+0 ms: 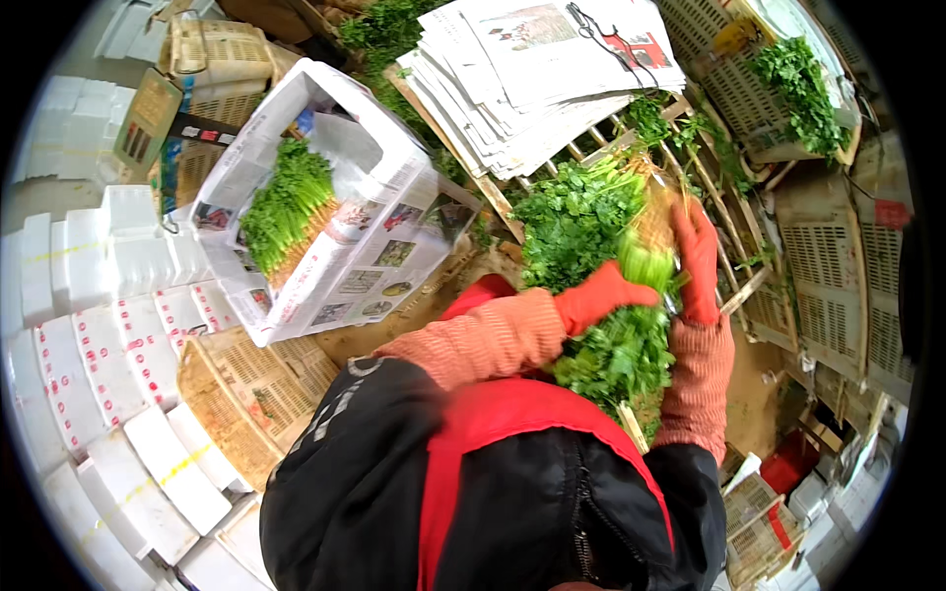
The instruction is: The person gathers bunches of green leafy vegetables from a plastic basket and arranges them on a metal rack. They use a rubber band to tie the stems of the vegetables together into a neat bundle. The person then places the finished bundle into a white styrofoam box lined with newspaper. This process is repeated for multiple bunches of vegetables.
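Observation:
My left hand [607, 295], in a red-orange rubber glove, grips a bunch of leafy green herbs [644, 260] around its pale stems. The bunch's leaves hang towards me and its brownish roots, blurred by motion, point away. Along the right side of the roots lies my right hand [696, 255], gloved alike, with its fingers stretched out. A small shiny thing shows by its palm, too little of it to name. Just left of the roots, more loose leafy herbs [576, 221] lie on a slatted rack [728, 244].
A newspaper-lined crate [369, 273] at left holds stacked herb bunches [290, 203]. Newspaper sheets [517, 81] with a black cord on top cover the rack's far end. White foam boxes [96, 369] and a plastic crate [244, 399] stand left; perforated crates [820, 258] stand right.

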Demonstrator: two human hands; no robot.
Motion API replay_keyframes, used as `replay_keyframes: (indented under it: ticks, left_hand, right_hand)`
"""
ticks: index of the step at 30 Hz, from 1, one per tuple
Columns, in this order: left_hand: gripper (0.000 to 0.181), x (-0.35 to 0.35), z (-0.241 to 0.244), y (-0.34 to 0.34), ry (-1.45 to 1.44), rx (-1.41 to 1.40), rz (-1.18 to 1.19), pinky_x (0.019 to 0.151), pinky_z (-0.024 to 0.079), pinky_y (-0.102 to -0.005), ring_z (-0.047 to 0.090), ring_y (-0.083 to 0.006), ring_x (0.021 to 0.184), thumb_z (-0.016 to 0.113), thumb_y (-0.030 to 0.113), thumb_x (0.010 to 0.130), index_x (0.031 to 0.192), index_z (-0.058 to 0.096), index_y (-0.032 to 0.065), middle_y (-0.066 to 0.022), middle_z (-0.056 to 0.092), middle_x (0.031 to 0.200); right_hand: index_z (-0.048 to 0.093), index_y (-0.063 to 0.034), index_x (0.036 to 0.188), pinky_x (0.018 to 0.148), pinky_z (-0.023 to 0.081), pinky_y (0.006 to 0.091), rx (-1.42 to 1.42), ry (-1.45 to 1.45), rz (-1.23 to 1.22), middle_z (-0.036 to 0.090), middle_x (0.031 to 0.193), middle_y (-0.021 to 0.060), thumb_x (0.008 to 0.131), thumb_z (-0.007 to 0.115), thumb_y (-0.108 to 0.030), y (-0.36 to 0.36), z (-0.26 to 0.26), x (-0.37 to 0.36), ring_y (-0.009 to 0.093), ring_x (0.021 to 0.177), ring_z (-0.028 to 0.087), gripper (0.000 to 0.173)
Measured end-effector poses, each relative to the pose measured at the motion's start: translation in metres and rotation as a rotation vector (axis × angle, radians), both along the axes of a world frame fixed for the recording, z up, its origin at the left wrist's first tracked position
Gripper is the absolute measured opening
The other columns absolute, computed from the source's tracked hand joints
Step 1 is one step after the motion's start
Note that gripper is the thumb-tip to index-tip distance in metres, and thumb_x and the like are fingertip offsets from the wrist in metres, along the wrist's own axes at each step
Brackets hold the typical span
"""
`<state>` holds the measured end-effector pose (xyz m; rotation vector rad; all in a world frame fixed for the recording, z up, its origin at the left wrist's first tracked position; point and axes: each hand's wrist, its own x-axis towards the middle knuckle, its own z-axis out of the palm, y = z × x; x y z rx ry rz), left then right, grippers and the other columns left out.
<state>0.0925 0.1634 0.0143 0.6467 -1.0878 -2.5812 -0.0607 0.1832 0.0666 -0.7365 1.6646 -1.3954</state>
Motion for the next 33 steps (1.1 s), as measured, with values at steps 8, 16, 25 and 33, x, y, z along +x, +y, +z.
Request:
replay_keyframes:
  ticks: [8,16,25,33]
  left_hand:
    - [0.032,0.1,0.003,-0.085,0.02,0.034,0.401,0.079,0.048,-0.0279,0.06,-0.0123,0.087,0.07,0.013,0.08,0.108,0.062,0.0023,-0.0029,0.065,0.102]
    - [0.027,0.187,0.0,-0.126,-0.044,-0.058,0.692,0.08,0.049,-0.028,0.06,-0.0123,0.091,0.069,0.006,0.079,0.105,0.063,0.0001,-0.0033,0.066,0.101]
    - [0.058,0.259,0.031,-0.181,0.161,-0.352,0.815,0.095,0.04,-0.0295,0.049,-0.0147,0.112,0.074,0.015,0.08,0.129,0.045,0.003,-0.003,0.054,0.119]
    - [0.064,0.377,-0.037,-0.2,-0.43,-0.501,0.872,0.101,0.039,-0.0366,0.048,-0.0249,0.122,0.07,0.018,0.082,0.136,0.04,0.0019,-0.0119,0.053,0.129]
  right_hand:
    - [0.064,-0.007,0.113,0.068,0.044,0.0226,-0.013,0.144,0.167,0.067,0.093,0.0028,0.09,0.06,-0.021,-0.047,0.026,0.068,0.009,0.078,0.056,0.027]
    - [0.05,-0.007,0.13,0.089,0.044,0.036,-0.006,0.469,0.543,0.06,0.116,0.0155,0.08,0.071,-0.023,-0.109,0.015,0.184,0.026,0.108,0.057,0.057]
    - [0.041,-0.0004,0.134,0.088,0.046,0.0324,-0.039,0.244,0.749,0.062,0.115,0.0159,0.069,0.081,-0.019,-0.198,0.024,0.285,0.024,0.104,0.06,0.078]
    - [0.059,-0.0047,0.109,0.08,0.048,0.0424,-0.564,1.395,1.461,0.065,0.087,0.0154,0.059,0.072,-0.008,-0.354,0.018,0.386,0.034,0.088,0.062,0.052]
